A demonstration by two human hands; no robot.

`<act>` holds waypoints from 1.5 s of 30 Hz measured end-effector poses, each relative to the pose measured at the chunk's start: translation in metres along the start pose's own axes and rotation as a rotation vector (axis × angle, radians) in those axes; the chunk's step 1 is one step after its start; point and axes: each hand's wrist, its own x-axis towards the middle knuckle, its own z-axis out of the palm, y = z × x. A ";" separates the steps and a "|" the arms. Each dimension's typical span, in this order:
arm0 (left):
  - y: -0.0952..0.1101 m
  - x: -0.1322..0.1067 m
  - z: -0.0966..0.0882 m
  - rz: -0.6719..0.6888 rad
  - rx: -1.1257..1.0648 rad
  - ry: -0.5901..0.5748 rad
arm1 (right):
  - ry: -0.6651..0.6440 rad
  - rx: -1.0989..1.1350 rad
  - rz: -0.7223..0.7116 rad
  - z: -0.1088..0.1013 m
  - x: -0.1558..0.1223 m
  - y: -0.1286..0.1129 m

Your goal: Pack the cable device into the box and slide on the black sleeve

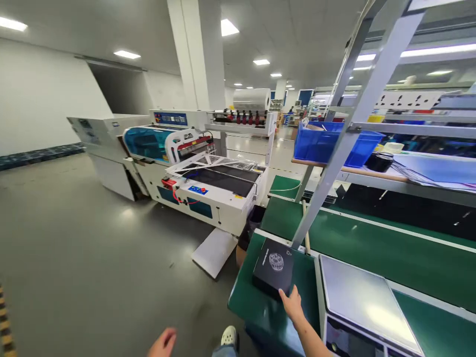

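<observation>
A black box (274, 267) with a light round line drawing and small print on its lid lies flat on the near end of a green-topped bench (273, 310). At its near right corner is my right hand (293, 303), thumb against the front side and fingers apart beside the right edge. No firm grip shows there. Low in the picture, my left hand (163, 343) hangs over the floor, away from the bench. Its fingers are loosely bent and apart, with nothing seen in them; the frame's bottom edge cuts off part of it.
Right of the box stands a silver flat-topped unit (368, 292) beside a long green conveyor belt (372, 243). A slanted metal post (334, 163) rises behind the box. A blue bin (322, 144) sits on the shelf. Ahead stands a white wrapping machine (223, 208), with a grey floor plate (214, 252) nearby.
</observation>
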 end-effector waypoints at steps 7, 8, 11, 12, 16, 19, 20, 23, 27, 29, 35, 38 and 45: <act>0.197 0.212 0.062 0.204 -0.109 -0.458 | 0.036 0.028 0.210 -0.018 0.076 -0.057; 0.219 0.223 0.082 0.184 -0.106 -0.545 | 0.038 0.028 0.243 -0.018 0.081 -0.061; 0.259 0.226 0.142 0.097 -0.090 -0.770 | 0.050 0.014 0.328 -0.018 0.091 -0.070; 0.264 0.222 0.158 0.066 -0.098 -0.819 | 0.051 0.003 0.341 -0.020 0.096 -0.073; 0.260 0.193 0.198 -0.052 -0.172 -0.930 | 0.011 -0.074 0.263 -0.034 0.126 -0.090; 0.247 0.173 0.210 -0.107 -0.242 -0.936 | -0.052 -0.156 0.124 -0.043 0.153 -0.109; 0.243 0.169 0.213 -0.118 -0.267 -0.923 | -0.076 -0.181 0.081 -0.044 0.161 -0.116; 0.236 0.159 0.219 -0.151 -0.342 -0.871 | -0.135 -0.232 -0.005 -0.046 0.175 -0.128; 0.240 0.151 0.226 -0.266 -0.404 -0.845 | -0.170 -0.256 -0.057 -0.048 0.177 -0.125; 0.245 0.148 0.228 -0.327 -0.420 -0.846 | -0.173 -0.260 -0.073 -0.049 0.177 -0.120; 0.256 0.142 0.226 -0.395 -0.424 -0.829 | -0.168 -0.243 -0.115 -0.048 0.178 -0.111; 0.256 0.140 0.223 -0.373 -0.423 -0.810 | -0.150 -0.234 -0.142 -0.047 0.177 -0.108; 0.239 0.138 0.226 -0.159 -0.448 -0.697 | -0.091 -0.210 -0.240 -0.042 0.173 -0.097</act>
